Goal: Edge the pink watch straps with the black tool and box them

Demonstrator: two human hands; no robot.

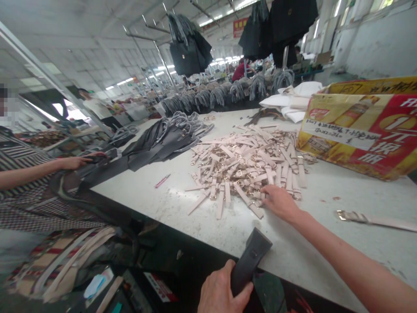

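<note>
A heap of pale pink straps with gold-coloured buckles [234, 163] lies on the white table. At its near right edge is my right hand [280, 202], its thumb and forefinger apart and touching straps there. No strap is lifted from the heap. My left hand [224, 289] is wrapped round a dark grey, block-like bar [252, 252] at the table's front edge. The bar has a flat squared end and a small round mark on its side. Its lower part is hidden by my fingers. Off to the right lies a single buckled strap [374, 218].
A yellow and red carton [355, 134] stands at the right. Dark bag pieces with grey handles [166, 139] are piled at the far left of the white table [130, 187]. A pink pen [162, 181] lies nearby. At left, a co-worker's hand [76, 162] touches dark material.
</note>
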